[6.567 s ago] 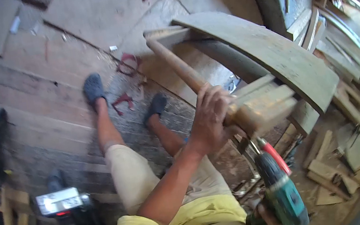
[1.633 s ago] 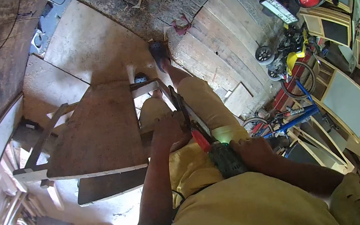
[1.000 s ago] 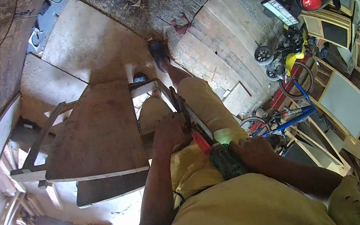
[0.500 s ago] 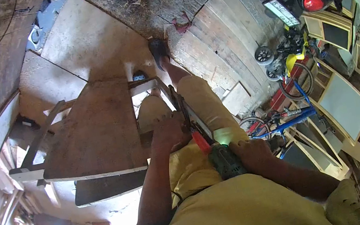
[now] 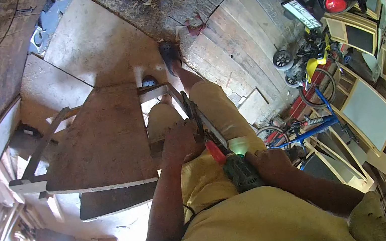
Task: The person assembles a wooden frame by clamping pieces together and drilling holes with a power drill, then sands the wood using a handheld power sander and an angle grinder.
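Note:
A dark green power tool (image 5: 242, 172) with a red front part (image 5: 215, 152) lies across my lap, pointing at a narrow wooden frame (image 5: 213, 128). My right hand (image 5: 267, 161) is closed around the tool's side near a pale greenish glow. My left hand (image 5: 184, 141) is closed over the frame's near part, beside the tool's front end; its fingertips are partly hidden. A dark metal-looking strip (image 5: 197, 119) runs along the frame by my left fingers. The frame joins a broad brown board (image 5: 104, 140) at my left. The tool's working tip cannot be made out.
Blue slippers (image 5: 169, 52) are on my feet on the plank floor (image 5: 240, 36). To the right stand a blue bicycle (image 5: 319, 125), a motorcycle with a red tail light (image 5: 335, 2) and several framed panels (image 5: 370, 113). Stacked wood (image 5: 12, 212) lies at left.

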A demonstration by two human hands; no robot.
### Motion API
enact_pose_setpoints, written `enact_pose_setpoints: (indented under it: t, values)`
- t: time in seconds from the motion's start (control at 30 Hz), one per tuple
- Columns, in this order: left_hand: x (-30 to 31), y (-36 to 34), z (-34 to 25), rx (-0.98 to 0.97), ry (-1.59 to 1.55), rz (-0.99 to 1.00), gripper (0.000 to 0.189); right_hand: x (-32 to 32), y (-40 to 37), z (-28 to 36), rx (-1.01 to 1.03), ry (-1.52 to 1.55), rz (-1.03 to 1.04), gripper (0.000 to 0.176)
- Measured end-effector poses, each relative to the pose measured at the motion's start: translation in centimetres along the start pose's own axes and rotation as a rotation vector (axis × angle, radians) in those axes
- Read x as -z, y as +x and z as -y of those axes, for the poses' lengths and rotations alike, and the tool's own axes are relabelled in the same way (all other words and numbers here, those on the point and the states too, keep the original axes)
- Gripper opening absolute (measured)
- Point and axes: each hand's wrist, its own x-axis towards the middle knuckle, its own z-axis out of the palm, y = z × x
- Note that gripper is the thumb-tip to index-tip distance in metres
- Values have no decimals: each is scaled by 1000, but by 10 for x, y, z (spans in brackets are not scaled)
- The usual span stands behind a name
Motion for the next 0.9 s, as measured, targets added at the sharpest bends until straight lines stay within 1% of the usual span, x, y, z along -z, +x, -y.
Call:
enact_pose_setpoints:
  t: [0.03, 0.17, 0.23, 0.33, 0.4, 0.47, 0.5, 0.53, 0.57, 0.6, 0.63, 0.67, 0.7, 0.73, 0.77, 0.83, 0.9]
  values:
    - [-1, -1, 0, -5, 10, -41, 55, 3, 0, 1, 4, 0, 1, 32]
    - [18, -7, -9, 23, 2, 14, 51, 7, -1, 0, 25, 29, -13, 34]
    - [21, -9, -11, -14, 12, 7, 52, 7, -2, 0, 28, 29, -23, 34]
    - [-4, 1, 3, 9, 32, -33, 55, 10, -1, 0, 26, 30, -24, 32]
    - [9, -4, -3, 1, 0, -10, 56, 8, -1, -1, 26, 39, -50, 29]
    - [23, -7, -12, -9, -31, 11, 58, 11, -1, 0, 24, 42, -43, 31]
    - [27, -6, -18, 60, -3, 79, 43, 13, -1, 0, 23, 42, -41, 32]
    - [32, -7, -21, 133, 25, 148, 35, 13, -2, 0, 25, 43, -40, 32]
    - [40, -7, -22, 138, 27, 147, 35, 13, -1, 0, 31, 45, -76, 28]
    - [47, -8, -23, 122, 8, 206, 38, 13, -2, 0, 35, 47, -109, 24]
    - [49, -8, -24, 102, -13, 266, 40, 14, -2, 1, 35, 48, -106, 24]
    - [38, -5, -19, 101, -14, 266, 40, 16, -2, 0, 34, 50, -103, 23]
    - [22, -2, -11, 73, 12, 144, 57, 17, -2, 0, 33, 52, -98, 23]
    - [6, 2, -4, 46, 39, 20, 78, 17, -1, 0, 33, 51, -96, 23]
    - [12, 2, -7, 46, 36, 19, 78, 17, 0, 0, 21, 33, -68, 25]
    - [30, -1, -16, 86, 76, 149, 81, 15, 1, -1, 8, 17, -33, 27]
    - [28, -2, -14, 47, 34, 117, 79, 13, 2, -3, 26, 9, -87, 24]
